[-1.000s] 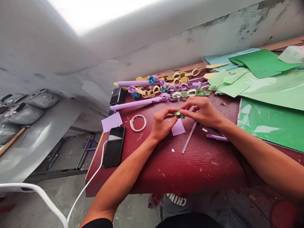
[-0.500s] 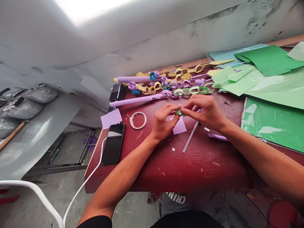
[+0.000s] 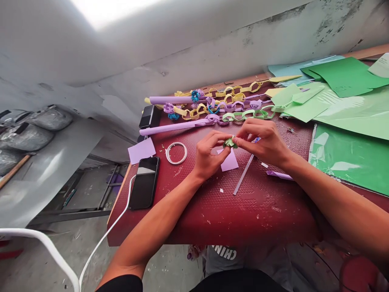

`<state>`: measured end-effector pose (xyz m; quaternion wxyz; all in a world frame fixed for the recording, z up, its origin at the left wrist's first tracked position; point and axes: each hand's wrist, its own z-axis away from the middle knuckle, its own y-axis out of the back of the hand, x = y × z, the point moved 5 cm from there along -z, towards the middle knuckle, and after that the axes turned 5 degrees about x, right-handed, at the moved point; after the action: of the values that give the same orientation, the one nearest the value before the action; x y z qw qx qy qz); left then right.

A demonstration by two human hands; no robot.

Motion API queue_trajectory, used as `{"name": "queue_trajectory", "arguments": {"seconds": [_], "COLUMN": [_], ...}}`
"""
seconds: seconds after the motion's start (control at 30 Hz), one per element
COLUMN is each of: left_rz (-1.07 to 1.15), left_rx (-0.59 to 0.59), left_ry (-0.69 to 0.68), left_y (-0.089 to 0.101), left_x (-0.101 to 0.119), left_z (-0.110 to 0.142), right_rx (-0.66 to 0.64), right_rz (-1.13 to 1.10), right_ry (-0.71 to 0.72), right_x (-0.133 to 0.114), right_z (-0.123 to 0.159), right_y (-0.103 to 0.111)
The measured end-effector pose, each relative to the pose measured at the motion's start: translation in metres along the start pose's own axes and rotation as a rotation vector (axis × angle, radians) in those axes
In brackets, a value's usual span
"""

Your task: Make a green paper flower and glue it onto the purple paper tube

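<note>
Between my two hands is a small green paper flower (image 3: 230, 142), with cut, ruffled edges. My left hand (image 3: 209, 154) pinches it from the left with thumb and fingers. From the right, the thumb and forefinger of my right hand (image 3: 261, 142) press on its other side. Below the flower a purple paper square (image 3: 230, 161) lies on the dark red table (image 3: 194, 219). A narrow pale strip (image 3: 244, 174) slants across the table under my right hand, close to a purple paper roll (image 3: 278, 175).
Paper chains (image 3: 231, 107) and purple paper tubes (image 3: 173, 129) lie along the back. A tape ring (image 3: 176, 153), a phone (image 3: 145, 182) with a white cable and another purple sheet (image 3: 142, 150) are at left. Green paper sheets (image 3: 343, 77) and a green plastic packet (image 3: 346, 158) cover the right.
The green flower has turned slightly between my fingers, showing more of its ruffled edge. Both hands stay in nearly the same place.
</note>
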<state>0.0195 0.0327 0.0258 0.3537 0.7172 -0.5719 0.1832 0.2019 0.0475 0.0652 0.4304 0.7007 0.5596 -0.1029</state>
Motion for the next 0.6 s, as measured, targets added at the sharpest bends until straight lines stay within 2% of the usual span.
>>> {"name": "queue_trajectory", "arguments": {"seconds": [0.1, 0.2, 0.37, 0.6], "left_rz": [0.046, 0.067, 0.091, 0.034], "left_rx": [-0.033, -0.049, -0.048, -0.045], "left_ry": [0.042, 0.103, 0.182, 0.126], "left_y": [-0.0023, -0.0039, -0.0046, -0.0027], "left_x": [-0.0025, -0.0060, -0.0091, -0.0032], "left_z": [0.0005, 0.0015, 0.0024, -0.0010], "right_rx": [-0.033, -0.062, -0.017, -0.020], "right_rz": [0.107, 0.189, 0.234, 0.239], "right_ry": [0.114, 0.170, 0.185, 0.172], "right_x": [-0.0026, -0.0020, -0.0021, -0.0063], "right_z": [0.0002, 0.0015, 0.0026, 0.0030], "right_y": [0.0015, 0.0012, 0.0012, 0.0002]}}
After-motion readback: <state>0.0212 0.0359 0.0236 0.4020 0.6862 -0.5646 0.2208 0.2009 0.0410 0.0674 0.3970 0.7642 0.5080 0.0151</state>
